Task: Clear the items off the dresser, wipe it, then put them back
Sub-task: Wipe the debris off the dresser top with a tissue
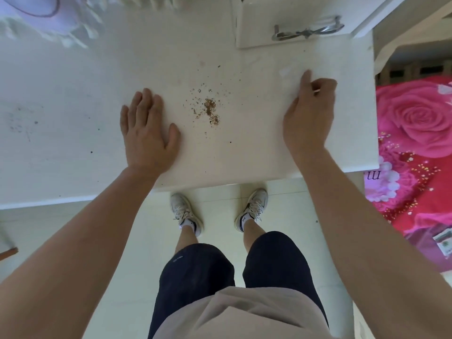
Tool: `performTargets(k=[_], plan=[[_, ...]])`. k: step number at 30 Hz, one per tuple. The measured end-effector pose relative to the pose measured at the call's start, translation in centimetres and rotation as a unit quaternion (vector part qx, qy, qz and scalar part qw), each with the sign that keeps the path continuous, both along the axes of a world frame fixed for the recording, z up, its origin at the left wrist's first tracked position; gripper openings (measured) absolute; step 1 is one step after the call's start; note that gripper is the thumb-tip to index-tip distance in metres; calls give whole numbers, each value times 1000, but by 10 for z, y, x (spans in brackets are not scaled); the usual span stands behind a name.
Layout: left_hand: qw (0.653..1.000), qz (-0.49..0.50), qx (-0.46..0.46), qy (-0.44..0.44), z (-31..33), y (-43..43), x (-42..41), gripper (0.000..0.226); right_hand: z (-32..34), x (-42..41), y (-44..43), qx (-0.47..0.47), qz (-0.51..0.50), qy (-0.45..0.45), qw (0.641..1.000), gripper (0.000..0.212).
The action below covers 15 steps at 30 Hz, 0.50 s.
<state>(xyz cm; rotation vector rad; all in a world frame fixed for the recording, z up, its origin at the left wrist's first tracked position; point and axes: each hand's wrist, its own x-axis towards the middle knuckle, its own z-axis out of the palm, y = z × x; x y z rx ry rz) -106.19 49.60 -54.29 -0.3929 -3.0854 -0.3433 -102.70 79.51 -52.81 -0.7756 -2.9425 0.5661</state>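
Observation:
The white dresser top (80,99) fills the upper half of the view. A small heap of brown crumbs (210,110) lies at its middle, with specks scattered around it. My left hand (146,129) rests flat on the top just left of the crumbs, fingers spread, holding nothing. My right hand (309,111) is on the right part of the top, thumb stretched forward and fingers curled in. A thin pale sliver shows between those fingers; I cannot tell what it is. A faint pale patch (285,72) sits just ahead of the thumb.
A white drawer front with a metal handle (307,33) stands at the dresser's back right. A frilly white and lilac cloth (49,19) lies at the back left. A bed with a pink rose cover (415,123) is close on the right. My feet stand on pale tiles below the dresser's front edge.

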Motion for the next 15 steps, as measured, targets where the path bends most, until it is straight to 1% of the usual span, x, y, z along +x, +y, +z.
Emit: performTargets(k=[5, 9, 12, 14, 15], plan=[[999, -23, 0, -24, 10, -9, -4, 58, 0, -4, -95, -3, 82, -30, 996, 62], [997, -66, 18, -39, 19, -33, -10, 54, 1, -21, -162, -13, 102, -49, 994, 62], [999, -31, 0, -32, 22, -67, -11, 50, 6, -33, -194, -69, 128, -40, 989, 58], [999, -16, -19, -46, 23, -88, -16, 50, 12, -36, -201, -136, 110, -13, 984, 49], [998, -18, -34, -54, 23, -97, -19, 51, 15, -34, -200, -161, 89, 19, 983, 45]])
